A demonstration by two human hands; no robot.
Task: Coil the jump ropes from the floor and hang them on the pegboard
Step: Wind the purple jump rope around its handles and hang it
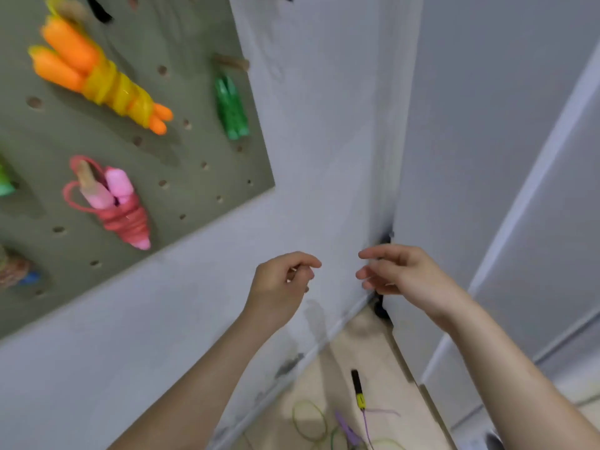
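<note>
A grey-green pegboard (181,151) hangs on the wall at upper left. On its pegs hang a coiled orange-handled yellow rope (107,82), a coiled pink rope (120,206) and a green rope (231,108). Below, on the beige floor, lie loose ropes: a black-and-yellow handle (358,389) with a purple cord (368,427), a purple handle (345,428) and a green-yellow cord (308,420). My left hand (279,287) and my right hand (402,274) hover in front of the wall, fingers loosely curled, holding nothing.
More coiled ropes show at the pegboard's left edge, one green (5,183) and one reddish with blue (19,271). A white door or cabinet (487,157) stands at right, meeting the wall in a corner. A dark object (381,308) sits at the corner's base.
</note>
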